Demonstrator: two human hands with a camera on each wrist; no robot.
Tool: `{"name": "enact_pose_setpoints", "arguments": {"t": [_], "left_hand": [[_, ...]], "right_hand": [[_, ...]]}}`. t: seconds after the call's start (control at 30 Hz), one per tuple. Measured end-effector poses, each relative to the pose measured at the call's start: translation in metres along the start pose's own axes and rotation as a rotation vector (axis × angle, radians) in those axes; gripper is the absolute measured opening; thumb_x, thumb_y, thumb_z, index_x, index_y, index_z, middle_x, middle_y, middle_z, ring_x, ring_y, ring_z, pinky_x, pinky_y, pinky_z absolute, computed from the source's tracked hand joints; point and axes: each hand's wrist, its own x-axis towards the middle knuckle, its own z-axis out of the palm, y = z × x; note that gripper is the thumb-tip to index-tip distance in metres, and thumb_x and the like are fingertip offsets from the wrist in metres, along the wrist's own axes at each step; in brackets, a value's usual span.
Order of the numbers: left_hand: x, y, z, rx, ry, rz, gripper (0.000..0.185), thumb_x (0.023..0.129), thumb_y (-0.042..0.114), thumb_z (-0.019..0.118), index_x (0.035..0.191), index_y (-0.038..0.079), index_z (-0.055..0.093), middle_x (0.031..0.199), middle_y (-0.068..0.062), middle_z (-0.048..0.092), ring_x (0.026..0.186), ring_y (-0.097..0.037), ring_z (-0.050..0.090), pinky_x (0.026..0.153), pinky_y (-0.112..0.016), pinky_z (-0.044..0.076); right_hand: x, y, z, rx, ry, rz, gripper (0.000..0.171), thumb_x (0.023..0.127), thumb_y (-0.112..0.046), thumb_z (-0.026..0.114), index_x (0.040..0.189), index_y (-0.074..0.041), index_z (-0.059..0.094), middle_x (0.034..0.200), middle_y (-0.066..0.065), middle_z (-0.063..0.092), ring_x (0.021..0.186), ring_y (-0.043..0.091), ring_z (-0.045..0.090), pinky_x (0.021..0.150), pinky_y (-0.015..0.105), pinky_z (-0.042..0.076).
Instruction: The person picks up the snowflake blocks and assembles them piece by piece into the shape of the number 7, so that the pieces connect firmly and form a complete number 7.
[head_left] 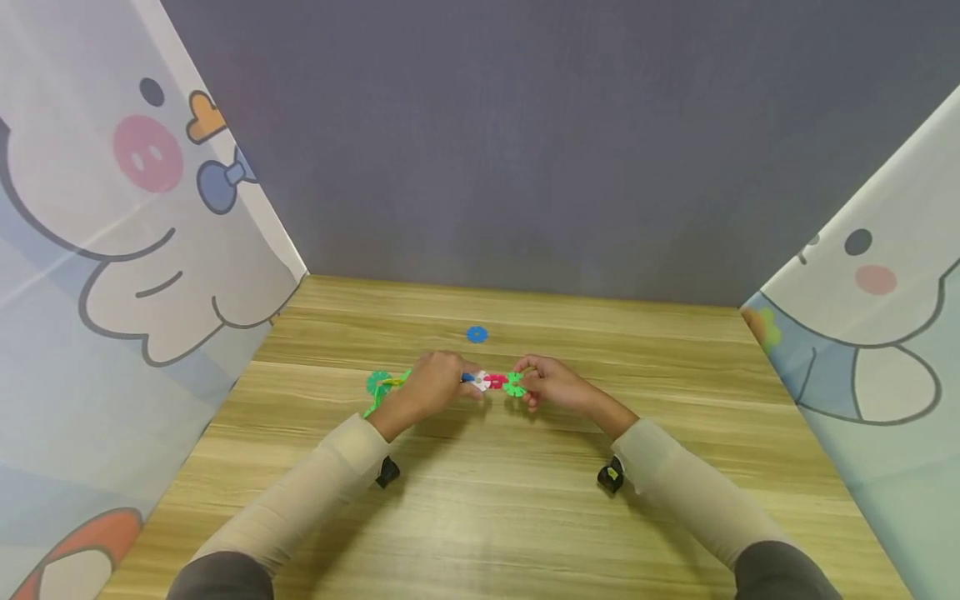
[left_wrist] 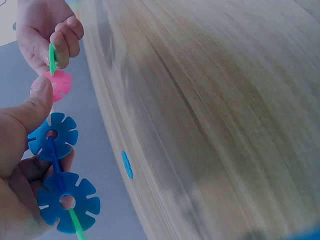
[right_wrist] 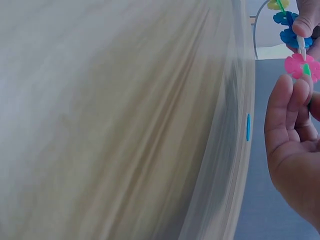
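Observation:
Notched plastic snowflake discs are joined edge to edge in a chain that runs between both hands above the table. My left hand point(head_left: 431, 385) grips the chain near its white disc point(head_left: 481, 382), with its thumb close to a pink disc point(left_wrist: 62, 85) in the left wrist view. Blue discs point(left_wrist: 68, 202) of the chain lie along that palm. Thumb and fingers of my right hand point(head_left: 558, 385) pinch a bright green disc point(head_left: 513, 385) at the chain's right end, where it meets the pink one. Left of the left hand, the chain continues to a darker green disc point(head_left: 378, 382).
One loose blue disc point(head_left: 477, 334) lies on the wooden table point(head_left: 495, 508) beyond the hands. A grey panel point(head_left: 487, 150) rises at the table's back edge. Cartoon-printed sheets point(head_left: 217, 275) flank both sides. Small black devices point(head_left: 611, 476) hang under the wrists.

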Motion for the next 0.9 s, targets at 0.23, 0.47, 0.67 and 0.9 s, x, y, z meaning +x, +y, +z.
{"name": "enact_pose_setpoints", "arguments": {"t": [0.23, 0.47, 0.67, 0.9], "left_hand": [[-0.002, -0.002, 0.001, 0.013, 0.058, 0.067, 0.049, 0.07, 0.041, 0.077, 0.111, 0.014, 0.073, 0.103, -0.002, 0.075, 0.093, -0.023, 0.071, 0.086, -0.044, 0.057], [-0.002, -0.001, 0.002, 0.02, 0.088, 0.111, 0.045, 0.07, 0.039, 0.077, 0.108, 0.016, 0.074, 0.097, -0.002, 0.076, 0.086, -0.019, 0.07, 0.081, -0.039, 0.057], [-0.002, 0.0, 0.002, 0.033, 0.09, 0.123, 0.046, 0.071, 0.039, 0.077, 0.11, 0.014, 0.073, 0.095, -0.002, 0.075, 0.083, -0.018, 0.069, 0.078, -0.038, 0.056], [-0.002, -0.001, 0.007, 0.057, 0.143, 0.209, 0.047, 0.07, 0.037, 0.078, 0.107, 0.007, 0.074, 0.081, -0.005, 0.073, 0.067, -0.013, 0.064, 0.069, -0.028, 0.058]], "right_hand": [[0.003, 0.001, 0.003, -0.019, -0.007, -0.019, 0.022, 0.1, -0.008, 0.046, 0.121, 0.0, 0.046, 0.072, 0.007, 0.058, 0.061, 0.013, 0.055, 0.063, 0.033, 0.056], [0.002, 0.002, 0.003, -0.013, -0.003, -0.025, 0.021, 0.1, -0.006, 0.045, 0.12, 0.0, 0.046, 0.072, 0.009, 0.058, 0.06, 0.013, 0.056, 0.062, 0.032, 0.056], [0.0, -0.002, 0.005, 0.019, 0.005, -0.037, 0.02, 0.099, -0.003, 0.045, 0.119, 0.001, 0.047, 0.076, 0.015, 0.059, 0.059, 0.012, 0.056, 0.061, 0.03, 0.057], [-0.001, -0.01, 0.003, 0.007, 0.007, -0.059, 0.021, 0.097, -0.002, 0.046, 0.118, 0.002, 0.05, 0.086, 0.028, 0.06, 0.06, 0.012, 0.056, 0.058, 0.026, 0.056]]}}
